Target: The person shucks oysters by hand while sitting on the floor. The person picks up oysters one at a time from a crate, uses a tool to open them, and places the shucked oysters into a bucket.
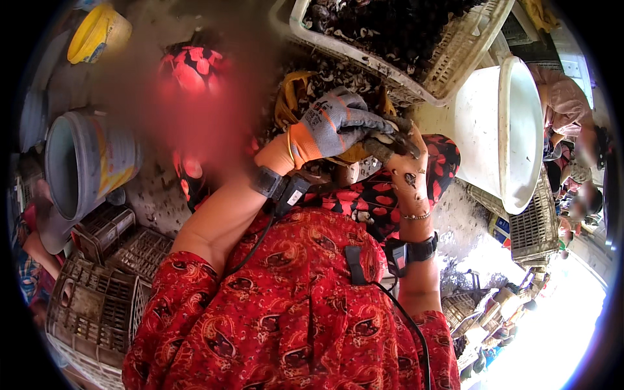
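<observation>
My left hand (331, 127) wears a grey glove with an orange cuff, and its fingers are pinched together against my right hand. My right hand (411, 153) is dirt-spotted, with dark coverings on its fingers, which are curled closed. Where the fingertips meet there is a small dark shell-like piece (393, 138) with a pale edge; its kind and any tool are hard to make out. Just beyond and below the hands is a yellow-rimmed container (286, 97), with dark and pale shell bits around it.
A pale plastic crate (448, 97) heaped with dark shellfish (396, 39) stands ahead. To its right is a large white tub (513, 136). A grey bucket (65, 162), a yellow bucket (101, 32) and stacked crates (91, 312) are at left. Other people sit at both edges.
</observation>
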`<state>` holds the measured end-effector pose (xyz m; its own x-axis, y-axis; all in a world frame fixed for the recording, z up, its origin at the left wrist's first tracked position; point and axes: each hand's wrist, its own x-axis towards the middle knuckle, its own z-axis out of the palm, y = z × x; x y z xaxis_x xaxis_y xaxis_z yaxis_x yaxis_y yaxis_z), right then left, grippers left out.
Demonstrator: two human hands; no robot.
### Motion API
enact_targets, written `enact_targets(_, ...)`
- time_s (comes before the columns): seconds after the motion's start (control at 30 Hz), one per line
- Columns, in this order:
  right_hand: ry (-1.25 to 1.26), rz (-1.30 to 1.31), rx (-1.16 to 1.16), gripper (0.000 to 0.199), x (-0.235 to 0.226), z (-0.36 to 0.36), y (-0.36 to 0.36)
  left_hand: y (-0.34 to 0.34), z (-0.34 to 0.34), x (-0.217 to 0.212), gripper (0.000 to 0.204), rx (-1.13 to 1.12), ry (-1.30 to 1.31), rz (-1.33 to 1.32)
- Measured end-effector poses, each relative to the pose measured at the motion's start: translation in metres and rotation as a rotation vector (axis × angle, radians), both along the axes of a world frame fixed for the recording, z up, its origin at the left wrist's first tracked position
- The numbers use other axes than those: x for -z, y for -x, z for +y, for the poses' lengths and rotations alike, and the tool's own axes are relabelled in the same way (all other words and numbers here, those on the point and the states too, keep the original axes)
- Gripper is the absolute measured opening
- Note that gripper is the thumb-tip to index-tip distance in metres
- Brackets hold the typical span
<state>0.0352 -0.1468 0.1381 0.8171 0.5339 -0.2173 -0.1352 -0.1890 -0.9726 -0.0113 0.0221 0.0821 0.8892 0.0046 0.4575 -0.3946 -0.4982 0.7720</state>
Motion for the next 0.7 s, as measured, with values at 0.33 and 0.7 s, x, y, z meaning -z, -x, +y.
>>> enact_targets(0.33, -0.326, 0.316, 0.143, 0.036, 0.012, -0.017, 0.002, -0.009, 0.009, 0.042, 0.025, -0.236, 0.433, 0.168)
enact_targets(0.7, -0.862, 0.798, 0.314, 0.029, 0.031, -0.012, 0.003, -0.007, 0.002, 0.017, 0.036, -0.256, 0.247, 0.017)
